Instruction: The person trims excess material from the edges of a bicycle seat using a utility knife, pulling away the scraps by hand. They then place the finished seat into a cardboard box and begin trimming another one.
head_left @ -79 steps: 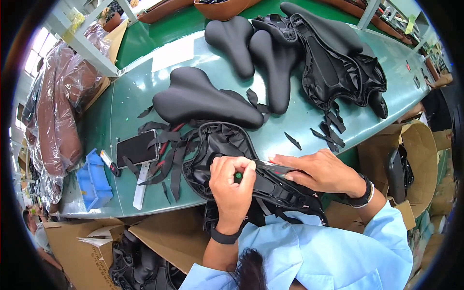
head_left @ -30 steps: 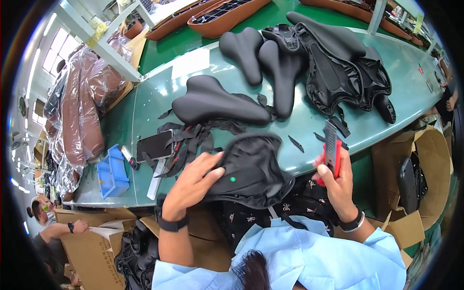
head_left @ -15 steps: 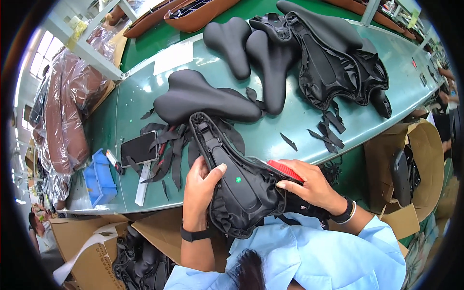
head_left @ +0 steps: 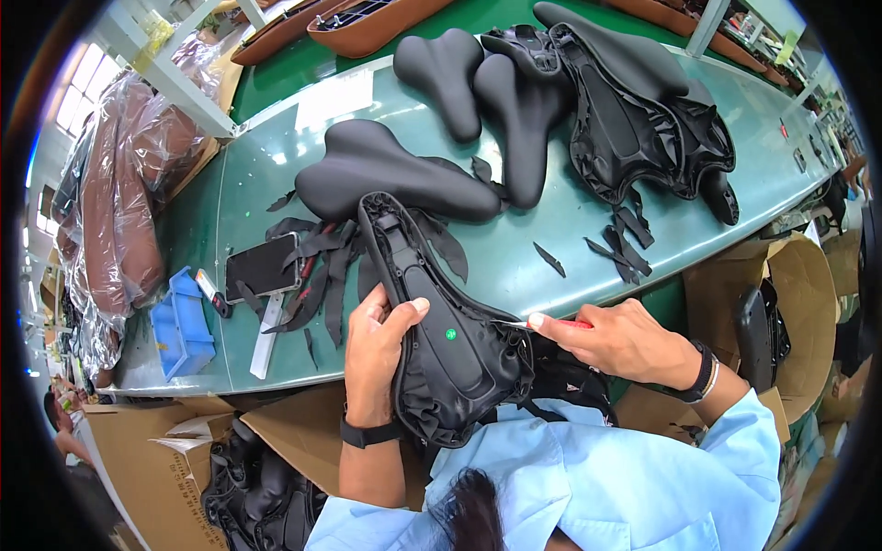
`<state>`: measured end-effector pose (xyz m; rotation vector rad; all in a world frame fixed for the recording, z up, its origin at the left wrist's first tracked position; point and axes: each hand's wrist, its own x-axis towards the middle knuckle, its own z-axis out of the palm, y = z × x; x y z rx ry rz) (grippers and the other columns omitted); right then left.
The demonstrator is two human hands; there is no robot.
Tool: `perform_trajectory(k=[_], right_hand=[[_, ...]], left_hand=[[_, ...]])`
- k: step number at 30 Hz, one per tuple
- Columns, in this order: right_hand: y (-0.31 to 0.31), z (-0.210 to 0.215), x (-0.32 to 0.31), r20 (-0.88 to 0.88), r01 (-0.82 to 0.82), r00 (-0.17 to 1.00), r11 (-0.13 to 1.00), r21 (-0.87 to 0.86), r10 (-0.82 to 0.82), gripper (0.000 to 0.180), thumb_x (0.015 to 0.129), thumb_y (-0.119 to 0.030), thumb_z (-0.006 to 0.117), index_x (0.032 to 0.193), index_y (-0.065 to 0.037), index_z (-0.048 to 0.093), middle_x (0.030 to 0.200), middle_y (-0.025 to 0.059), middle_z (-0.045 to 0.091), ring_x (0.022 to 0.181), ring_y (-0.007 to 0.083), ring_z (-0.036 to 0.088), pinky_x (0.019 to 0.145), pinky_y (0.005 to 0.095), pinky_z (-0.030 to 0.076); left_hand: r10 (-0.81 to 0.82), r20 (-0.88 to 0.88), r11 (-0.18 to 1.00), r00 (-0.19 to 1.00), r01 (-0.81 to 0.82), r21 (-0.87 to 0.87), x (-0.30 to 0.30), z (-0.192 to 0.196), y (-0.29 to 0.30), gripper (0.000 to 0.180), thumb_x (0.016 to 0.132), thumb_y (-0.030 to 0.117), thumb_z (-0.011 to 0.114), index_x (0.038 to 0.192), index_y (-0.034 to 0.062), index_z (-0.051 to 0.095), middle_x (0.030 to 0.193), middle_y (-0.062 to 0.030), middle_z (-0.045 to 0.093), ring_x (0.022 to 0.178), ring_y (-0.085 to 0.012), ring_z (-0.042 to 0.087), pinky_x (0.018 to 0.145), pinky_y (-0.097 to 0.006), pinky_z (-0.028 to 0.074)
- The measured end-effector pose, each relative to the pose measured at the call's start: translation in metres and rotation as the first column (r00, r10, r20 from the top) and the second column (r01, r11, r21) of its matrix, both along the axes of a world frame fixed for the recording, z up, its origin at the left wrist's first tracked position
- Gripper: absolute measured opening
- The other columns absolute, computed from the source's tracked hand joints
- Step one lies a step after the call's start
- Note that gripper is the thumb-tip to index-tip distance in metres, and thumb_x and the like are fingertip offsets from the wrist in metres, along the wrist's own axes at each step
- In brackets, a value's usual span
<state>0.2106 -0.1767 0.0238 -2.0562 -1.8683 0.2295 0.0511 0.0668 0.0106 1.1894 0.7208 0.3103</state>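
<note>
1. We find the left hand [head_left: 378,344] clamped on the left edge of an upturned bicycle saddle [head_left: 432,321], thumb over the rim, at lower centre of the frame. The grip appears to steady the saddle, underside up, so its edge stays exposed.
2. The saddle lies with its narrow nose on the green table [head_left: 588,216] and its wide rear overhanging the near edge toward the person's body.
3. The right hand [head_left: 625,340], lower right of centre, is closed around a red-handled cutter [head_left: 560,323]; the blade tip meets the saddle's right rim, where loose cover material gathers.
4. Black offcut strips [head_left: 317,271] lie left of the saddle, beside a phone [head_left: 264,266] and a blue bin [head_left: 181,321] at lower left.
5. Finished saddles [head_left: 478,83] and upturned shells [head_left: 634,119] sit across the upper frame; cardboard boxes [head_left: 808,294] stand below the table edge.
6. Against the frame half a second earlier: the saddle holds roughly the same position, the left hand has slid up its edge, and the right hand has drawn back from over the saddle to its right rim.
</note>
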Motion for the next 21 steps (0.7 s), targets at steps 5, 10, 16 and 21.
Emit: perform_trajectory(k=[5, 10, 16, 21], right_hand=[[-0.018, 0.009, -0.013, 0.076, 0.102, 0.993, 0.969, -0.225, -0.087, 0.069, 0.081, -0.012, 0.066, 0.145, -0.022, 0.043, 0.066, 0.0094, 0.049, 0.047, 0.0251, 0.052, 0.042, 0.0362, 0.039], [-0.009, 0.010, -0.023, 0.025, 0.199, 0.980, 0.949, -0.247, -0.199, 0.063, 0.083, -0.015, 0.072, 0.141, -0.013, 0.047, 0.074, 0.0090, 0.060, 0.060, 0.0230, 0.063, 0.049, 0.0338, 0.048], [0.065, -0.018, -0.030, -0.292, 0.245, 0.941, 0.939, 0.242, -0.170, 0.063, 0.083, -0.007, 0.070, 0.141, -0.005, 0.045, 0.108, 0.0210, 0.065, 0.089, 0.0347, 0.066, 0.074, 0.0358, 0.053], [0.072, -0.003, 0.008, -0.768, 0.578, 0.525, 0.816, 0.006, -0.367, 0.050, 0.082, -0.008, 0.065, 0.130, -0.005, 0.053, 0.092, 0.0096, 0.066, 0.077, 0.0137, 0.060, 0.072, 0.0292, 0.049]], left_hand=[[0.052, 0.003, 0.995, 0.999, -0.051, -0.089, -0.001, -0.011, 0.001, 0.024, 0.084, 0.008, 0.065, 0.104, -0.0039, 0.061, 0.090, -0.0015, 0.061, 0.077, -0.0072, 0.054, 0.071, -0.023, 0.046], [0.079, -0.024, 0.996, 0.997, -0.079, -0.033, -0.010, -0.010, -0.001, 0.023, 0.085, 0.010, 0.065, 0.104, -0.0032, 0.061, 0.088, -0.0008, 0.060, 0.078, -0.0070, 0.054, 0.072, -0.023, 0.045], [0.097, 0.085, 0.990, 0.992, -0.105, 0.097, -0.005, 0.003, -0.020, 0.026, 0.086, 0.008, 0.065, 0.108, -0.0038, 0.059, 0.096, -0.0033, 0.061, 0.084, -0.0100, 0.055, 0.079, -0.024, 0.045], [0.431, 0.091, 0.738, 0.898, -0.408, 0.537, -0.027, -0.034, -0.022, 0.048, 0.083, 0.007, 0.070, 0.126, -0.0035, 0.051, 0.118, -0.0127, 0.057, 0.105, -0.0211, 0.052, 0.095, -0.036, 0.041]])
